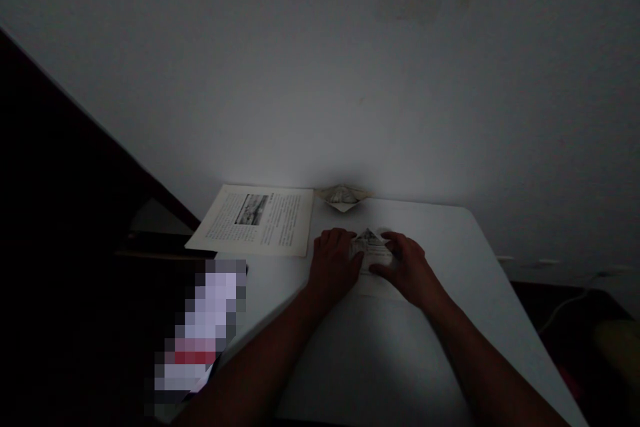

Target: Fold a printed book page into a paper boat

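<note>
Between my hands a printed sheet of paper (371, 255) lies on the white table, its far end folded to a point. My left hand (335, 257) rests on the paper's left side, fingers curled and the thumb pressing near the middle. On the right side my right hand (407, 263) pinches the paper's edge, with fingers at the far fold and the thumb nearer me. Just beyond stands a folded paper boat (343, 197), close to the wall. To the left lies a flat stack of printed pages (260, 223) with a small picture on top.
The white table (445, 240) meets a pale wall (320, 80) at its far edge. A pixelated bright screen (205, 327) is at the table's left edge. A cable (563, 310) runs low on the right. The room is dim.
</note>
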A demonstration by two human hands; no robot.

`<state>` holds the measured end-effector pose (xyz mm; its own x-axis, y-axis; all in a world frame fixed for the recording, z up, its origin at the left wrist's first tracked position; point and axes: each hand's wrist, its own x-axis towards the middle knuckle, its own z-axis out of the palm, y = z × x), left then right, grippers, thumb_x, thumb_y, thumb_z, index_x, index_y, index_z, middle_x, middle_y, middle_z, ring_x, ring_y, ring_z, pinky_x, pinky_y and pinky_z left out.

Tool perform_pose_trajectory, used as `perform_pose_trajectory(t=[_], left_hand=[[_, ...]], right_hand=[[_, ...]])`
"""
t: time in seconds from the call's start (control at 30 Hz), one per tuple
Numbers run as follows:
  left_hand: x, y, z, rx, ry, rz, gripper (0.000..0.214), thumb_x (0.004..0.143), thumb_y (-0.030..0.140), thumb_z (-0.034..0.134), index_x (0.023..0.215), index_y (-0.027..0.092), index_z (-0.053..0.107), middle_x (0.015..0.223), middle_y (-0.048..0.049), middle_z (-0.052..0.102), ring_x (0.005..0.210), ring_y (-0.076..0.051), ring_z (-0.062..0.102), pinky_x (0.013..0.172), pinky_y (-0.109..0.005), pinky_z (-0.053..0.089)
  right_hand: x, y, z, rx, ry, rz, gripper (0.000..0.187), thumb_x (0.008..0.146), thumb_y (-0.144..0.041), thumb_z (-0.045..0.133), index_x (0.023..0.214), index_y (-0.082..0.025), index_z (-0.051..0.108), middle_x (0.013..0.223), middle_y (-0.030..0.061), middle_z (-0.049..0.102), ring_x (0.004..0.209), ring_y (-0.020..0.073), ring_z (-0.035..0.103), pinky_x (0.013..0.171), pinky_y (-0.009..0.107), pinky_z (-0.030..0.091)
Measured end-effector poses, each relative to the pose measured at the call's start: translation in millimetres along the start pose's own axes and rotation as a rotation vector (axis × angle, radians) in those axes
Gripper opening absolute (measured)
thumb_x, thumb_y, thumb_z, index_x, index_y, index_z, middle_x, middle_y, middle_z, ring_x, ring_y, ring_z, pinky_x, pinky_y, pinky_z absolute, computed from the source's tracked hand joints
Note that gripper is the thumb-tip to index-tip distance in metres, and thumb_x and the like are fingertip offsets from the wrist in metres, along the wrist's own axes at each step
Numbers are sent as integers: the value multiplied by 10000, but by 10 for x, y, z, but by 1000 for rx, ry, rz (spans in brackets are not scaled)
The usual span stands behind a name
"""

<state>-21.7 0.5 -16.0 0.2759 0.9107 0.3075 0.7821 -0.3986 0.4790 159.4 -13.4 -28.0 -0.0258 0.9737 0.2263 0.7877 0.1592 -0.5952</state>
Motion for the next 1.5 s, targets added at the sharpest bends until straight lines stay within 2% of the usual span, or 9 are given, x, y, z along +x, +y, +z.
perform_pose_trajectory(t=[0.1,0.2,0.3,0.5,0.6,0.77,0.97,1.23,1.5], left_hand=[[-5,-34,-10,-127,50,0,378,771,242,613,1129,171,517,1083,-67,584,1026,-210,510,911,-369,395],[2,-65,-24,-234,118,32,346,738,167,630,1076,167,554,997,-56,620,938,-194,550,864,-359,426],[17,-77,-50,-311,218,70,197,743,122,627,934,170,607,885,-39,640,863,-179,569,817,-345,445],[29,-116,-99,-457,340,243,63,740,138,663,791,166,639,821,-47,634,824,-163,570,746,-301,470],[18,-160,-82,-397,249,324,11,760,169,662,763,177,669,788,-42,639,808,-160,550,747,-298,446],[5,-208,-71,-183,-56,356,41,767,232,672,769,210,706,787,-25,644,772,-157,527,733,-303,382],[52,-209,-182,-105,-307,376,124,836,286,604,850,218,707,878,-15,666,840,-157,546,773,-294,368],[90,-158,-266,-127,-373,296,225,819,176,596,1036,179,659,951,-36,690,903,-173,581,838,-297,422],[152,-213,-264,-281,-376,145,328,771,162,620,1098,180,631,934,-30,694,854,-142,629,825,-262,469]], right_hand=[[25,41,-73,-21,78,-108,537,727,-369,673,1215,-225,502,1076,87,631,997,253,571,924,455,398],[46,71,-167,-78,248,-275,350,767,-379,653,1080,-239,582,986,74,661,1018,270,565,959,499,369],[48,43,-281,-67,362,-413,192,775,-320,664,942,-241,609,876,41,668,914,228,600,980,487,359],[30,41,-483,-115,311,-510,109,790,-183,605,870,-251,631,838,5,709,907,216,609,1007,492,295],[26,142,-499,-153,187,-511,199,767,-126,558,900,-242,651,882,14,711,910,214,613,978,467,340],[1,257,-459,-123,-60,-471,415,700,-5,453,974,-224,675,967,35,706,927,194,626,860,381,474],[-56,130,-381,-46,-152,-400,338,808,-77,459,1035,-215,668,1048,73,675,985,204,602,872,386,501],[-65,-124,-124,14,-172,-407,159,848,-230,573,975,-215,669,982,67,673,924,202,590,834,384,480],[-60,-131,-106,45,-187,-379,158,841,-204,576,956,-238,678,982,51,673,932,198,594,841,383,461]])
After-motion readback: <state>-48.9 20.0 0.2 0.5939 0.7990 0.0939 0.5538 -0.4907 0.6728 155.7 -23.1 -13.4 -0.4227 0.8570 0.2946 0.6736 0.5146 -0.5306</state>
